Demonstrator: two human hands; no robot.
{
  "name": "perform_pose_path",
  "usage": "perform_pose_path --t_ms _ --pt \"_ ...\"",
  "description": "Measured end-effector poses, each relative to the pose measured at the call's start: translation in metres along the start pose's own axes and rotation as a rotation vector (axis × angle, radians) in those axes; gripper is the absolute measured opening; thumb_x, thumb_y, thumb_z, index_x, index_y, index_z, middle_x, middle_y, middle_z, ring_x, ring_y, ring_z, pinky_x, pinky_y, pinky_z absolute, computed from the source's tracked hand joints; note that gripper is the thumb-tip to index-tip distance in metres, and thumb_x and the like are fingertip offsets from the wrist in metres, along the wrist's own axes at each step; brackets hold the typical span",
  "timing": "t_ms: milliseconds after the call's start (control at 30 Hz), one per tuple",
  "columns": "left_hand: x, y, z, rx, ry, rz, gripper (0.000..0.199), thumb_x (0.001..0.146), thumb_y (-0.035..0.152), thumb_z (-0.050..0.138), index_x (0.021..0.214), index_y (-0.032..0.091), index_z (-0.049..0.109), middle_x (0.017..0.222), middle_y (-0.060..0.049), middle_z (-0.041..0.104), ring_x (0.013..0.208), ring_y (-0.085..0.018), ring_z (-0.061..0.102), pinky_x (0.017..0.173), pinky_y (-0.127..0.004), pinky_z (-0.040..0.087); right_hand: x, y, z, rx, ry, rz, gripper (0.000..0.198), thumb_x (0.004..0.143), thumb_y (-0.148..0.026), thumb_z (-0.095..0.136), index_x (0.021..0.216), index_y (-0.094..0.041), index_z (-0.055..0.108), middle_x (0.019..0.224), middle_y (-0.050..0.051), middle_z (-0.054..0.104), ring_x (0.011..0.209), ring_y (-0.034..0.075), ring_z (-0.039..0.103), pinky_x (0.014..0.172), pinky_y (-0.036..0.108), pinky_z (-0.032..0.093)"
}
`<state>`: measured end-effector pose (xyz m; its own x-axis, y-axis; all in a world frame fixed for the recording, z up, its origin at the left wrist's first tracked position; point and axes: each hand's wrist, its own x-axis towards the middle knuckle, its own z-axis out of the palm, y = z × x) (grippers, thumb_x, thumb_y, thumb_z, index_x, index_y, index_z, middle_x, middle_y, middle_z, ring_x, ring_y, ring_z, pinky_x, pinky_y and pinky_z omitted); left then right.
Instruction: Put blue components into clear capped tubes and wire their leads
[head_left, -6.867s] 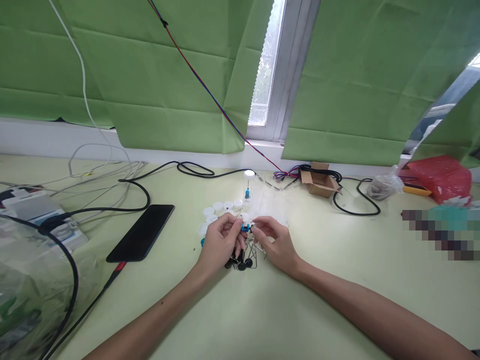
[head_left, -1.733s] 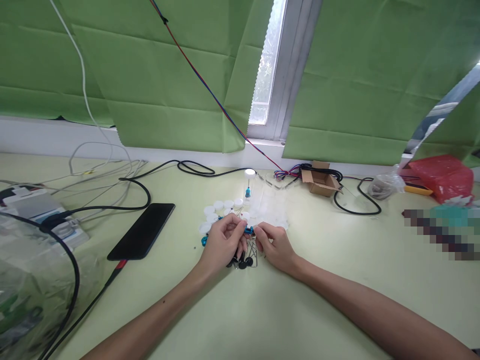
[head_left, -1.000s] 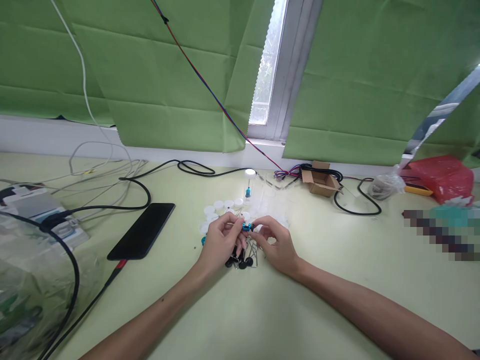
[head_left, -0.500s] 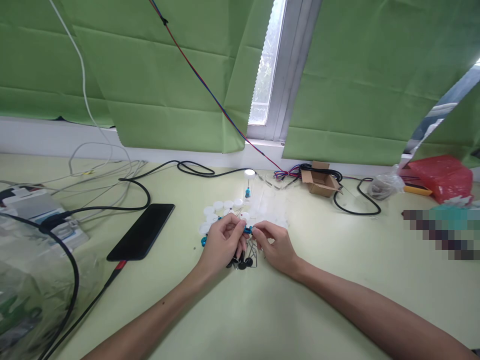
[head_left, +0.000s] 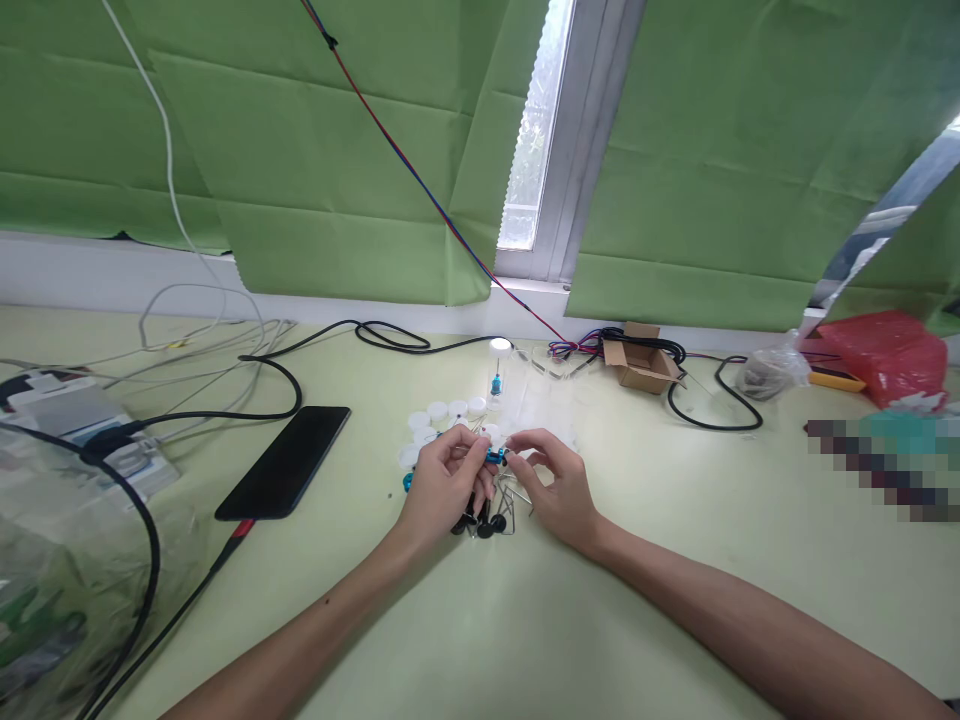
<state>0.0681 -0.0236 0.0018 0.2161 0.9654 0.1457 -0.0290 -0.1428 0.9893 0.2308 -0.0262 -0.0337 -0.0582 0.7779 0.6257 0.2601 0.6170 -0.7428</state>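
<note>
Both the left hand and the right hand were together just on the person's side of the vial, the white-topped one with a blue piece inside. The left hand held a small blue part between thumb and forefinger, so that part was straight toward the person from the vial. The right hand had its thumb and forefinger narrowly spaced at the part's right end, around a dark tip; whether they gripped it could not be told. Beyond the part on the person's side of the vial, black knobs and bent wires were under and beside the fingers. Round white caps were spread left of the vial, and a blue ring lay left and nearer the person than the vial, just beside the left hand. Clear plastic pieces lay just right of the vial. Well left of it was a dark phone, a cord's red end at its near edge. Right of the vial, an open box was near, with a clear bag and a red bag farther right.
</note>
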Motion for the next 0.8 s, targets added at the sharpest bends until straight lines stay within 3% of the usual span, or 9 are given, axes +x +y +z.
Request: perform_pose_path --t_ms 433,800 --pt "0.0007 -0.0015 -0.0001 -0.011 0.02 -0.013 0.029 0.09 0.042 0.06 0.073 0.019 0.053 0.048 0.003 0.059 0.033 -0.01 0.049 0.041 -0.021 0.04 0.0006 0.0047 0.0013 0.061 -0.017 -0.136 0.016 0.09 -0.018 0.065 0.105 -0.023 0.068 0.098 0.006 0.065 0.089 0.019 0.065 0.074 0.033 0.06" --pt "-0.0006 -0.0002 -0.0001 0.028 0.017 0.004 0.03 0.088 0.045 0.061 0.073 0.02 0.053 0.048 0.004 0.058 0.034 -0.01 0.048 0.04 -0.022 0.038 -0.0013 0.0064 0.0026 0.074 -0.028 -0.038 0.009 0.092 -0.026 0.063 0.097 -0.02 0.067 0.088 0.005 0.069 0.079 0.017 0.066 0.072 0.032 0.06"
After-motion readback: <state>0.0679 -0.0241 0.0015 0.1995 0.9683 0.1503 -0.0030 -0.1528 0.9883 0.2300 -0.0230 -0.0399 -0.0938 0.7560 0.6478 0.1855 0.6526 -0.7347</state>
